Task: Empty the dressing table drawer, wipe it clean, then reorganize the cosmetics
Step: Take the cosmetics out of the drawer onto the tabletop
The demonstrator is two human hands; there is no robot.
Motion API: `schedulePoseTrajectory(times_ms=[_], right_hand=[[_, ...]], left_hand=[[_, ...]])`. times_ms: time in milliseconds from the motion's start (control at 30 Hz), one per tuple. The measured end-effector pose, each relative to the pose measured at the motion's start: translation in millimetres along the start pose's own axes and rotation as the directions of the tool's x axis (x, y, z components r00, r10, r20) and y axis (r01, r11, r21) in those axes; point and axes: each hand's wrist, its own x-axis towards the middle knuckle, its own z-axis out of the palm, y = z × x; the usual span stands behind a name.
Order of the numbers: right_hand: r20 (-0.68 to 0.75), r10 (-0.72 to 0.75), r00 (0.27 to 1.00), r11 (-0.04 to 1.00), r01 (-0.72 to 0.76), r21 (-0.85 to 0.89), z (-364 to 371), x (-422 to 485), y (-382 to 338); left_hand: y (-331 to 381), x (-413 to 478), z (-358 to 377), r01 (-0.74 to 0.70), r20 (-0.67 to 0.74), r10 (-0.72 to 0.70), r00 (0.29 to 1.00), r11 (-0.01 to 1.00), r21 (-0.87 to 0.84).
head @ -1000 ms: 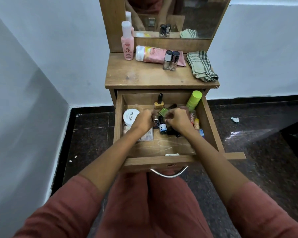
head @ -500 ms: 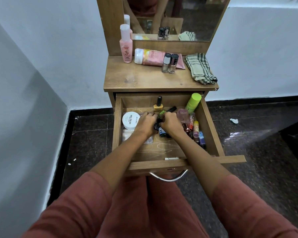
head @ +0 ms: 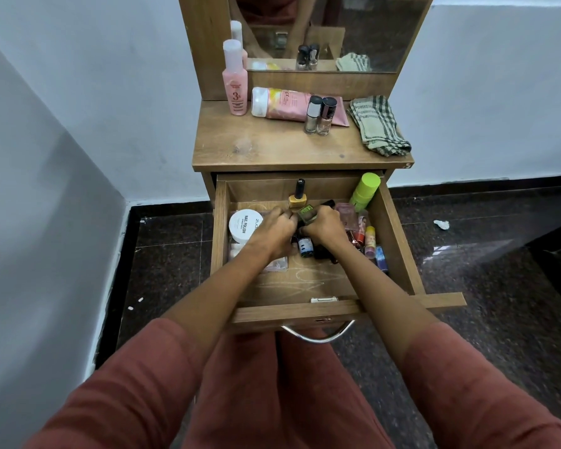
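Note:
The wooden drawer (head: 399,241) is pulled out and holds several cosmetics. Both my hands are inside it, side by side. My right hand (head: 324,226) grips a green nail polish bottle (head: 306,213). My left hand (head: 277,226) has curled fingers among small bottles; what it holds is hidden. A yellow nail polish (head: 298,197) stands behind them. A white nail polish remover tub (head: 245,225) lies at the left, a lime green stick (head: 365,191) at the back right, a blue-labelled bottle (head: 304,246) under my hands, and lipsticks (head: 370,238) along the right wall.
On the table top (head: 272,147) stand a pink bottle (head: 235,81), a lying pink tube (head: 289,103), two nail polishes (head: 319,115) and a folded checked cloth (head: 381,124). A mirror (head: 353,27) rises behind. White walls close in at the left; dark floor tiles surround the table.
My hands have drawn closer together in the drawer's middle, and the green nail polish bottle now shows upright in my right hand. The camera has dipped slightly.

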Motion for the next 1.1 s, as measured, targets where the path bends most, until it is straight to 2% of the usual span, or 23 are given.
schedulePoseTrajectory(times_ms=[267,500,600,733,933,1100], right_hand=[[0.044,0.058,0.997,0.986,-0.064,0.156,-3,-1,0],[0.040,0.026,0.999,0.985,-0.032,0.171,-5,-7,-1],[0.039,-0.001,0.999,0.987,-0.005,0.163,-5,-6,0],[0.009,-0.058,0.998,0.988,0.056,0.142,-9,-9,-1],[-0.107,-0.230,0.967,0.967,0.240,0.086,-24,-17,-10],[-0.177,-0.319,0.931,0.925,0.346,0.157,-47,-27,-35]], left_hand=[[0,-7,-12,0.082,-0.047,-0.091,0.995,0.983,-0.162],[-2,-7,-8,0.150,-0.129,-0.205,0.970,0.927,-0.344],[-1,-9,-9,0.160,-0.140,-0.253,0.957,0.866,-0.473],[0,-12,-16,0.161,-0.174,-0.337,0.925,0.765,-0.624],[-1,-11,-38,0.079,-0.282,-0.345,0.895,0.746,-0.661],[-5,-4,-74,-0.006,-0.393,-0.362,0.845,0.729,-0.684]])
